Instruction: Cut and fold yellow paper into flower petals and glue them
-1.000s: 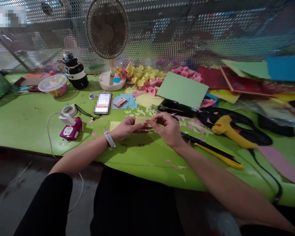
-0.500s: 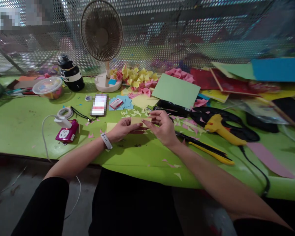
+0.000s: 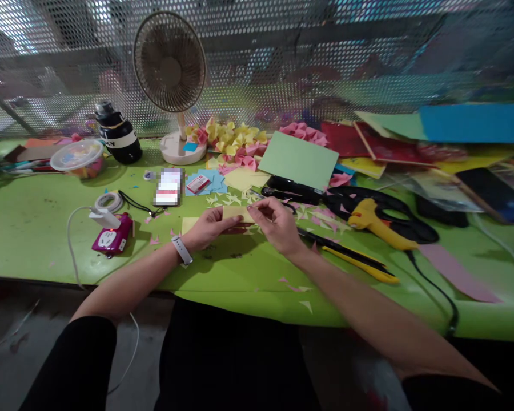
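Observation:
My left hand (image 3: 212,226) and my right hand (image 3: 276,225) meet over the green table (image 3: 34,228). Both pinch a small folded yellow paper (image 3: 236,213) between thumb and fingers, the left at its left end, the right at its right end. A white watch band sits on my left wrist. Small yellow and pink paper scraps (image 3: 231,199) lie just behind the hands. Another yellow square (image 3: 189,224) lies flat beside my left hand.
A yellow glue gun (image 3: 379,224) and a yellow-black cutter (image 3: 351,256) lie to the right. A desk fan (image 3: 171,74), folded paper flowers (image 3: 235,140), a green card (image 3: 298,160), a black bottle (image 3: 117,134), a plastic tub (image 3: 77,157) and a magenta power strip (image 3: 109,240) stand around. Mesh screen behind.
The view has drifted, so everything sits a little further left and lower in frame. Both hands stay pinched on the yellow paper, with fingers shifting slightly.

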Action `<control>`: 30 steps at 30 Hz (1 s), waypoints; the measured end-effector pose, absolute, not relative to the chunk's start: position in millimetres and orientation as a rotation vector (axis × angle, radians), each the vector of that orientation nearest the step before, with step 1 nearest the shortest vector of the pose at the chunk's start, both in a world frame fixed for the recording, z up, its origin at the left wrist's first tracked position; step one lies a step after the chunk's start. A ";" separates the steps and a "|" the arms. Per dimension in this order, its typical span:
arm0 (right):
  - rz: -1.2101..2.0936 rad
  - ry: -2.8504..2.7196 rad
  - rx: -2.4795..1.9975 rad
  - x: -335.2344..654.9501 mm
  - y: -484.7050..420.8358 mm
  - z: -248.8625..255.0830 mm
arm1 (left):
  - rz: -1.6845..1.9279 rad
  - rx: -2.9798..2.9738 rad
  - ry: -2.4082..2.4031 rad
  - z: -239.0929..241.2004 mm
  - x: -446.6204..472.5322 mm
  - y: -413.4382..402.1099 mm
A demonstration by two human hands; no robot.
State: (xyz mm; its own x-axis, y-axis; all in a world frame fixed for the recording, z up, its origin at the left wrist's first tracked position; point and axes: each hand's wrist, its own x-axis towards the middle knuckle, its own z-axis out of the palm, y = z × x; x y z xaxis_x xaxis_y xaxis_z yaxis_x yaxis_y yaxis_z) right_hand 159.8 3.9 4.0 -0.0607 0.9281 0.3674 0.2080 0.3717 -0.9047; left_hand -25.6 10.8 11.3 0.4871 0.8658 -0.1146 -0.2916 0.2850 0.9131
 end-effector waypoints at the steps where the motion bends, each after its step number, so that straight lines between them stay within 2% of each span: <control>1: 0.808 -1.535 -1.053 159.7 4.1 3.8 | 0.870 0.990 0.704 10.9 -25.3 10.8; 5: 0.784 -1.532 -1.040 161.0 6.8 1.4 | 0.882 1.012 0.710 9.4 -27.0 12.0; 10: 0.820 -1.508 -1.034 164.4 11.3 0.4 | 0.728 1.155 0.841 12.6 -35.1 15.7; 18: 1.190 -1.442 -1.058 164.1 10.8 3.6 | 0.763 1.229 0.865 11.6 -36.2 18.0; 24: 1.306 -1.509 -1.067 166.4 19.4 -5.7 | 0.788 1.234 0.901 7.6 -36.6 21.4; 30: 1.254 -1.712 -1.110 173.9 20.6 3.2 | 0.774 1.221 0.965 11.7 -37.0 21.9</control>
State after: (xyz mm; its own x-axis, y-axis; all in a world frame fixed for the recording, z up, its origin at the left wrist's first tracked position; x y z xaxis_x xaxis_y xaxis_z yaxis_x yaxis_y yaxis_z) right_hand 173.9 20.6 3.2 -0.3617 0.9301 0.0644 0.2190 0.1519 -0.9638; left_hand -37.0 21.9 11.7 0.4088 0.8942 -0.1825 0.0164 0.1927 0.9811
